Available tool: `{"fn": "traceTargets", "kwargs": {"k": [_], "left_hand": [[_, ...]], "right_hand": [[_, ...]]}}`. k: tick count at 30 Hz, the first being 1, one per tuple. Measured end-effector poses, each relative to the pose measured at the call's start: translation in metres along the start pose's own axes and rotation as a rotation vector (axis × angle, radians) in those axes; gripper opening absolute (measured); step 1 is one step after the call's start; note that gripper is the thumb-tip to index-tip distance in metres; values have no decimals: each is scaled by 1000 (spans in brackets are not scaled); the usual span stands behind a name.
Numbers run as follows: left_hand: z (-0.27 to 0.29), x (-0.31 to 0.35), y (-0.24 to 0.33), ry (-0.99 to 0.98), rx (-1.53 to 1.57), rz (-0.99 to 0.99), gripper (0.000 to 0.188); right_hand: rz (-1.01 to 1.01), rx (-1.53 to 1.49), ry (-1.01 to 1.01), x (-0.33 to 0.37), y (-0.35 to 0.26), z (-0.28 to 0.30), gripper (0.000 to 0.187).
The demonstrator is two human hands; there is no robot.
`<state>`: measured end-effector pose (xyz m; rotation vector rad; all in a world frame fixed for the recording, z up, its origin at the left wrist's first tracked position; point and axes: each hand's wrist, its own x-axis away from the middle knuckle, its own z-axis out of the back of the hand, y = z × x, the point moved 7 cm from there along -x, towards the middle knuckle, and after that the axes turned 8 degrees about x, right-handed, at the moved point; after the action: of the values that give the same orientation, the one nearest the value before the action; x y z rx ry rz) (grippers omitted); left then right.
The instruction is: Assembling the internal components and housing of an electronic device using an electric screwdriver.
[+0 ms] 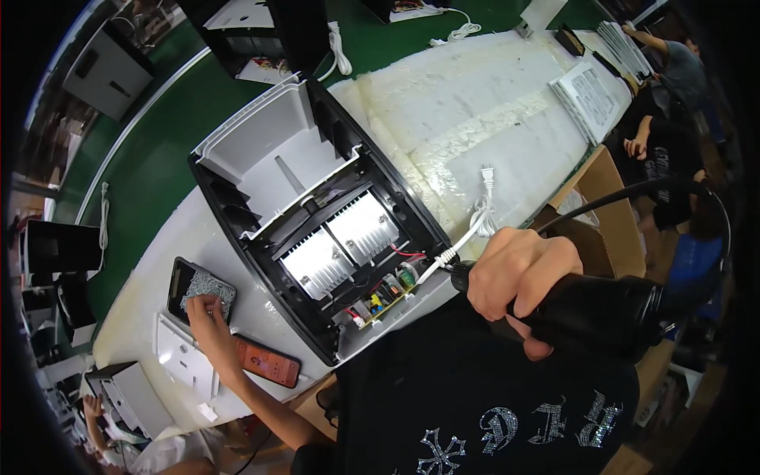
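Observation:
My left hand (207,323) dips its fingertips into a small black tray (180,283) heaped with silver screws (207,286). Its fingers are pinched together, and what is between them is too small to make out. A black electric screwdriver (594,313) with a black cable is gripped in my right hand (518,273), its tip end pointing left. Between my hands lies an opened black-and-white appliance housing (226,214), tilted on the bench. Inside show finned silver heat sinks (340,245), a circuit board (385,307) and coloured wires. A white power cord (475,226) leaves its right side.
A phone with a lit screen (267,361) and a white panel (184,356) lie near my left forearm. The film-covered bench (467,103) runs back right to stacked white panels (590,99). A cardboard box (617,214) stands at right. Co-workers sit at right and lower left.

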<state>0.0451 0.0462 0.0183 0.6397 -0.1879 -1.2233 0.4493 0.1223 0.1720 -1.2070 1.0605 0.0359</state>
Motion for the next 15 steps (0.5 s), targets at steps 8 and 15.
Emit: {"fn": "traceTargets", "kwargs": {"k": [8,15], "left_hand": [[5,0,8,45,-13,5,11],[9,-3,-2,53,-34,52,9]], "right_hand": [[283,136,105,-12,-39,5,44],[684,-516,-50,-16,-113,24,27]]}}
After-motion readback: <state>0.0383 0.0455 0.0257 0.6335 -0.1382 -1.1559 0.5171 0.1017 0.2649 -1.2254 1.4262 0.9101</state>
